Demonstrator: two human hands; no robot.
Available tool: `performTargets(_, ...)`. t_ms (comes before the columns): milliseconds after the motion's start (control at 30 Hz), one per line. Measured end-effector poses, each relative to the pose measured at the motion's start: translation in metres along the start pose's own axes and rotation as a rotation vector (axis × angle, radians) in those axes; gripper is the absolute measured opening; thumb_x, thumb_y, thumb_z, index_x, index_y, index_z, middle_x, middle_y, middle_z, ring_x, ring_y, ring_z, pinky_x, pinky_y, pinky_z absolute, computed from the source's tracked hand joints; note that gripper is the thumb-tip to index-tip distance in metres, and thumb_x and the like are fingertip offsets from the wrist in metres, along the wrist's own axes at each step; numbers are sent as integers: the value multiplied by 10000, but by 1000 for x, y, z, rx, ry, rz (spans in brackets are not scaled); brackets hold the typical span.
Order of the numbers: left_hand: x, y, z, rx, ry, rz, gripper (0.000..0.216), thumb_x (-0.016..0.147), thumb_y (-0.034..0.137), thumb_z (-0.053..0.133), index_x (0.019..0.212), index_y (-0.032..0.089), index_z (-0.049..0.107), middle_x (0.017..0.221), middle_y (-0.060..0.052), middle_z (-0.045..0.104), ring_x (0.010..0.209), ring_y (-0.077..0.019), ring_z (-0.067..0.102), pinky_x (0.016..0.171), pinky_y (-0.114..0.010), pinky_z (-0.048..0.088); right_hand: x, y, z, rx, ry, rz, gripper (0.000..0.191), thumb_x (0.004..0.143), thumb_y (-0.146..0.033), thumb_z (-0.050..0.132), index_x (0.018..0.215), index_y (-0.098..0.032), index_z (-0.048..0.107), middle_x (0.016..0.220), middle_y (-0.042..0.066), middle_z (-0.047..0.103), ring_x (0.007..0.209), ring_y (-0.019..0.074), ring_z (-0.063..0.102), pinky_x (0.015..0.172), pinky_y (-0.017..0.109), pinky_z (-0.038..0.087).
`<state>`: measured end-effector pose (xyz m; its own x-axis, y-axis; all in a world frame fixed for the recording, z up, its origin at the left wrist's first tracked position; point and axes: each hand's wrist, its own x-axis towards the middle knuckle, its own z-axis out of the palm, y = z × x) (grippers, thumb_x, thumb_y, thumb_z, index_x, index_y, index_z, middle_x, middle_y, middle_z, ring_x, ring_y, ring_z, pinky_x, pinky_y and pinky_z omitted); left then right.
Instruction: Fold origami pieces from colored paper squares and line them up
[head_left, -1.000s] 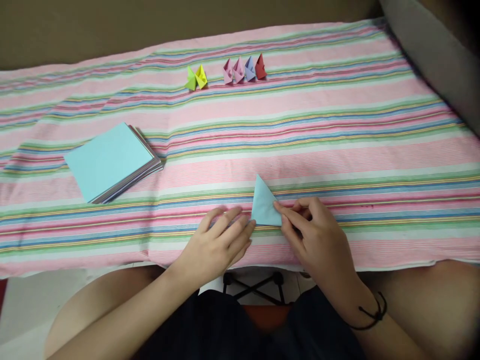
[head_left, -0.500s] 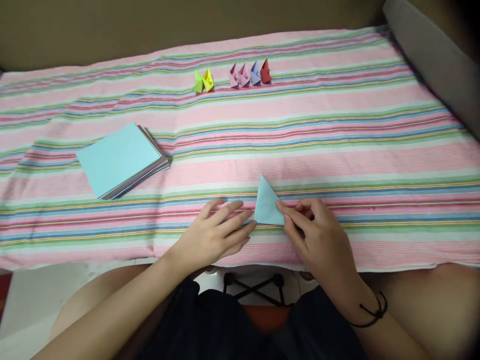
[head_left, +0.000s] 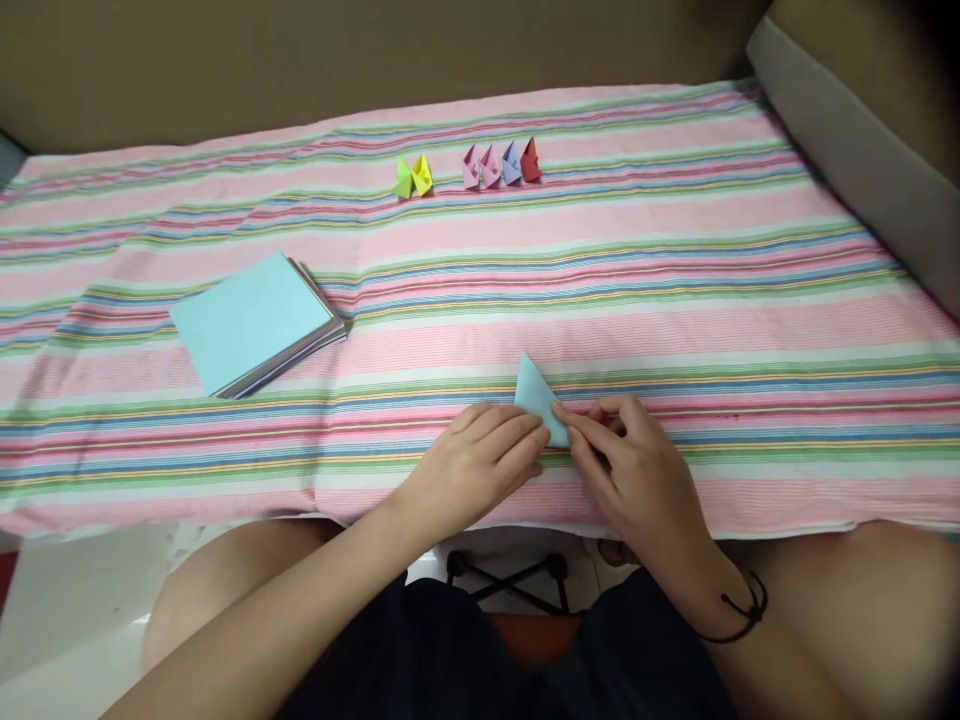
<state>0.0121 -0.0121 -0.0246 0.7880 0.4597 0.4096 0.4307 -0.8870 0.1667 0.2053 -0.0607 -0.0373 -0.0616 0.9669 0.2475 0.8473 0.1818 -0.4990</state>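
A light blue folded paper triangle (head_left: 534, 392) lies near the front edge of the striped cloth (head_left: 675, 290). My left hand (head_left: 472, 465) rests on the triangle's lower left part, fingers laid flat and together over it. My right hand (head_left: 637, 470) pinches the triangle's lower right corner between thumb and forefinger; a black cord circles that wrist. Only the top of the triangle shows between the two hands.
A stack of paper sheets (head_left: 255, 322) with a light blue top sheet lies to the left. At the far side stand small folded paper figures: a green and yellow pair (head_left: 412, 177) and a row of pink, purple and red ones (head_left: 501, 164). A grey cushion (head_left: 862, 150) borders the right.
My left hand has slid right onto the blue triangle, covering its lower left part. The right hand has kept its pinch on the corner. The view has tilted slightly.
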Motion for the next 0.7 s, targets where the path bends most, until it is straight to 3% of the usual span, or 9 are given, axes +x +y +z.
performTargets(233,18,-3,14,204,13,214,178,912,59,453,1031,49,586,792,-84,690,799,-210,655,682,-329,546,9,10,-16,266,-188,93,391,966,-329,361,1201,-210,650,994,85,529,934,212,572,839,411,475)
performTargets(300,18,-1,14,234,22,193,173,908,56,449,1010,48,589,766,-84,679,743,-207,648,623,-321,541,11,19,-22,413,-265,120,380,962,-389,380,1222,-253,622,1048,75,548,998,215,575,883,412,474)
performTargets(400,19,2,14,214,2,102,181,900,52,437,978,65,599,745,-84,671,676,-207,629,551,-315,521,12,33,-31,611,-303,158,477,860,-451,581,1310,-310,508,1176,67,557,1049,230,577,803,366,534)
performTargets(467,20,3,11,125,22,14,189,898,74,437,966,87,612,738,-82,670,664,-204,626,551,-317,519,13,36,-34,607,-245,114,627,769,-427,703,1336,-327,458,1288,67,513,1127,245,550,843,367,536)
performTargets(533,24,3,5,-94,105,-167,172,880,119,487,968,125,635,774,-71,690,691,-189,644,607,-310,533,15,32,-35,529,-153,24,663,735,-394,745,1330,-319,462,1359,63,478,1228,259,486,993,416,455)
performTargets(600,29,4,-5,-445,221,-430,143,834,167,577,952,159,658,806,-45,712,710,-165,664,652,-283,539,19,22,-37,507,-98,-22,599,753,-379,731,1299,-293,497,1344,65,516,1253,262,469,1056,454,385)
performTargets(700,36,7,-18,-1002,337,-746,150,753,234,694,875,151,664,766,-23,716,679,-138,665,656,-245,535,28,3,-42,661,-115,27,391,795,-360,687,1158,-243,597,1177,65,637,1104,245,581,937,418,479)
